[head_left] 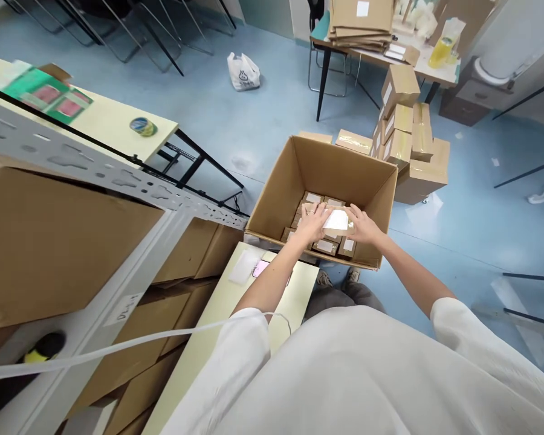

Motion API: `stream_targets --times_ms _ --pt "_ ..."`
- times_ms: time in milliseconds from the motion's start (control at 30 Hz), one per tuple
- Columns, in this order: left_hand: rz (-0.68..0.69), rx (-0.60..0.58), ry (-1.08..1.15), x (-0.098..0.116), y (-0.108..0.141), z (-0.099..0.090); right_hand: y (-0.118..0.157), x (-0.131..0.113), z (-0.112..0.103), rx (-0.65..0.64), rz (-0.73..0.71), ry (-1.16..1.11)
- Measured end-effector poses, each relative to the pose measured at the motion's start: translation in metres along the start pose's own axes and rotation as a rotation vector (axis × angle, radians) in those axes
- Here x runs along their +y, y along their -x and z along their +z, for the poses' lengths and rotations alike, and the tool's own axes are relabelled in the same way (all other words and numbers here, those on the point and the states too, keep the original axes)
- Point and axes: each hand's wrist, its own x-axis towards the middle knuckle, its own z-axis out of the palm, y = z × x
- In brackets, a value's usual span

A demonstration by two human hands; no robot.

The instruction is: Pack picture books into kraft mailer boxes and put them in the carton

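Note:
A small taped cardboard box point(336, 221) with a white label is held level between my two hands, over the opening of a large cardboard carton point(272, 202). My left hand point(312, 225) grips its left end, fingers curled over the top edge. At the right end, my right hand point(363, 226) has its fingers closed on the box. Beneath, several similar small labelled boxes point(325, 246) lie on the carton's bottom, partly covered by my hands and the held box.
A stack of taped boxes point(401, 130) stands on the floor behind the carton. To the left are a cream table point(294, 290) with a phone point(260, 267) and a metal shelf point(163, 196) of cartons. A white plastic bag point(243, 71) lies on the floor farther off.

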Motion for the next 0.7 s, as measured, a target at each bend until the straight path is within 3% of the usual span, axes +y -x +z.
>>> stream_targets --times_ms 133,267,533,700 --pt "0.010 -0.048 0.077 -0.017 -0.014 0.031 -0.013 0.006 0.023 -0.091 0.058 -0.022" --pt "-0.155 -0.120 0.150 -0.035 -0.033 0.069 -0.027 0.022 0.061 -0.175 0.159 -0.051" --pt "-0.296 -0.530 0.281 -0.056 -0.091 0.165 -0.056 0.063 0.157 -0.332 0.328 -0.067" --pt "-0.323 -0.656 0.260 -0.064 -0.133 0.231 -0.083 0.092 0.219 -0.476 0.416 -0.070"
